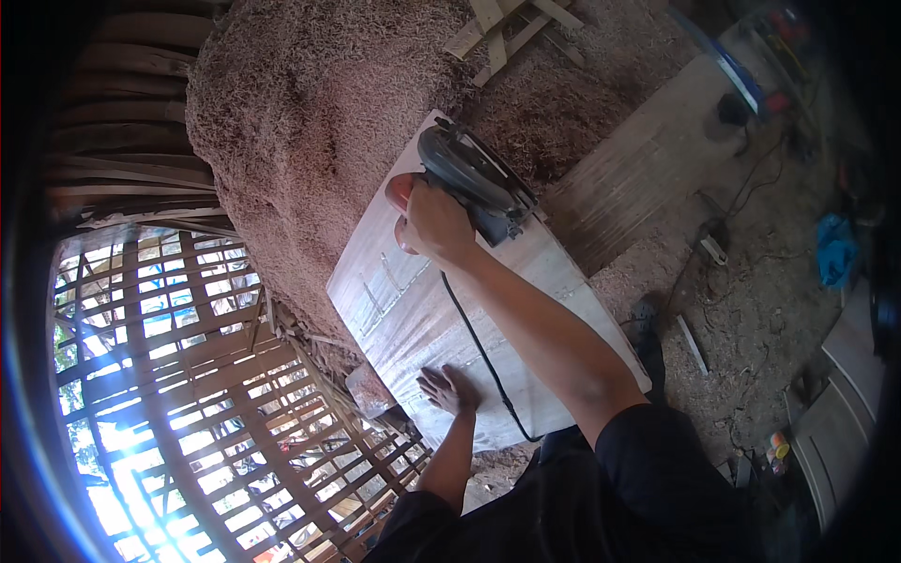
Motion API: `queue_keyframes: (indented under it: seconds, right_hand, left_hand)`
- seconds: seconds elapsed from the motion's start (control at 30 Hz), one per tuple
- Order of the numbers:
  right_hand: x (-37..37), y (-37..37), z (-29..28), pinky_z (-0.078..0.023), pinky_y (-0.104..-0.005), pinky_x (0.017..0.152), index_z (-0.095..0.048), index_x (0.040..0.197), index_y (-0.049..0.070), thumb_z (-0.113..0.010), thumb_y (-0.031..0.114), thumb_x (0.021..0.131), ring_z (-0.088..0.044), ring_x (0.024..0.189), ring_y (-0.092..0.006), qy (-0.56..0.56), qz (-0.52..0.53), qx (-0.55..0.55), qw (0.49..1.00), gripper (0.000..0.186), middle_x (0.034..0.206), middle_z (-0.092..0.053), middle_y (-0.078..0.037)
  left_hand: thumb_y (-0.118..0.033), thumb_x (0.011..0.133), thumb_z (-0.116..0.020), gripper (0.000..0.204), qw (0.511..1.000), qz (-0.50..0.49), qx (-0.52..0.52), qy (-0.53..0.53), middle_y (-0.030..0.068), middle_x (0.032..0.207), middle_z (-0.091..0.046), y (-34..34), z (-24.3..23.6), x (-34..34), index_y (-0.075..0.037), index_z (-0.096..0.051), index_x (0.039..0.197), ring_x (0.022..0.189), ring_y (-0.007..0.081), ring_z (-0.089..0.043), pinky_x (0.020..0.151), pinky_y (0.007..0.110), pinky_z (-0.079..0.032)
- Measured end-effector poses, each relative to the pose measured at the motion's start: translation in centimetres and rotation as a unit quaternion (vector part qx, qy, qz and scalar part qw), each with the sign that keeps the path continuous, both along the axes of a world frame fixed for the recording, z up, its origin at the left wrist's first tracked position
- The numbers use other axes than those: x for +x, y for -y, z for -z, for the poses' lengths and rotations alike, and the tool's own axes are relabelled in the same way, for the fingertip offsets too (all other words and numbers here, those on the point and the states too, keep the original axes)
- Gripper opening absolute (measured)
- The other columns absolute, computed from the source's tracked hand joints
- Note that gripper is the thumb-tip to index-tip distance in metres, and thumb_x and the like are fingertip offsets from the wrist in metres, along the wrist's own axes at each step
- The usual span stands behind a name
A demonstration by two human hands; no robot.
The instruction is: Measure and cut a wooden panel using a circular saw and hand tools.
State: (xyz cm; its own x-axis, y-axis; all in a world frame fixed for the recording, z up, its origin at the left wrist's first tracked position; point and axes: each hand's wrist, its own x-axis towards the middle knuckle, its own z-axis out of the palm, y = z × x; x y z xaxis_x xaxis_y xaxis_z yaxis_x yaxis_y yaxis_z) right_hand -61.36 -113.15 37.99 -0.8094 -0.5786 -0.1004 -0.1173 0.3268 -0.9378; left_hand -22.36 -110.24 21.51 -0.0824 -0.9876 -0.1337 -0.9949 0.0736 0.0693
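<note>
A circular saw [474, 174] with a dark body and an orange handle rests at the far end of a pale wooden board [366, 300], along its right edge. My right hand [434, 220] is wrapped round the saw's orange handle, with the forearm stretched across the board. My left hand [449, 389] lies flat on the near left part of the board, fingers spread. A black cord [469, 333] runs from below my right hand down across the board to its near edge.
A large mound of shavings [263, 122] lies beyond the board, topped with wooden offcuts [497, 28]. A slatted lattice [178, 394] stands at left. At right are a plank surface [619, 178], a blue bag [835, 249], loose pieces on the dusty floor and pale panels [835, 422].
</note>
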Motion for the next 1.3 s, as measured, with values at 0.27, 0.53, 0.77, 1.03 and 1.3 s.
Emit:
queue_keyframes:
  seconds: [0.27,0.53,0.77,1.03,1.3]
  right_hand:
    - [0.0,-0.3,0.0,-0.060,-0.0444,0.083,-0.060,0.109,-0.004,-0.074,0.017,0.081,-0.073,0.091,-0.0403,0.002,-0.017,0.007,1.000,0.038,0.094,-0.072,-0.025]
    - [0.0,-0.1,0.4,-0.061,-0.0449,0.078,-0.060,0.105,-0.004,-0.073,0.015,0.084,-0.074,0.089,-0.0387,-0.018,-0.018,0.003,1.000,0.031,0.091,-0.072,-0.025]
    - [-0.2,0.2,0.3,-0.061,-0.0463,0.076,-0.058,0.107,-0.005,-0.068,0.009,0.084,-0.074,0.087,-0.0400,0.002,-0.017,-0.006,1.000,0.028,0.093,-0.071,-0.026]
    - [-0.1,1.0,0.5,-0.061,-0.0472,0.074,-0.058,0.105,-0.004,-0.066,0.007,0.084,-0.074,0.086,-0.0400,0.005,-0.012,-0.005,1.000,0.025,0.093,-0.070,-0.027]
    - [-0.6,1.5,0.9,-0.062,-0.0451,0.073,-0.058,0.106,-0.006,-0.068,0.006,0.083,-0.074,0.085,-0.0392,-0.022,-0.007,-0.014,1.000,0.027,0.094,-0.071,-0.028]
  left_hand:
    - [-0.070,0.102,-0.026,0.088,0.999,-0.019,-0.020,-0.021,0.0236,0.170,-0.012,-0.1,0.4,0.0,-0.008,-0.018,0.164,0.158,0.0378,-0.008,0.125,0.056,-0.005]
    - [-0.071,0.100,-0.030,0.088,0.998,-0.035,-0.035,-0.039,0.0221,0.169,-0.017,0.1,0.6,0.0,-0.011,-0.024,0.163,0.158,0.0348,-0.012,0.124,0.058,-0.008]
    - [-0.074,0.099,-0.030,0.089,0.997,-0.025,-0.046,-0.049,0.0219,0.169,-0.017,0.3,1.0,0.4,-0.012,-0.025,0.163,0.158,0.0350,-0.013,0.124,0.058,-0.008]
    - [-0.077,0.098,-0.028,0.093,0.997,-0.033,-0.037,-0.057,0.0220,0.170,-0.014,0.1,0.7,0.2,-0.012,-0.024,0.164,0.158,0.0354,-0.011,0.124,0.058,-0.007]
    - [-0.079,0.097,-0.028,0.096,0.997,-0.025,-0.036,-0.066,0.0227,0.169,-0.016,0.0,0.5,0.0,-0.010,-0.025,0.163,0.158,0.0359,-0.012,0.124,0.057,-0.007]
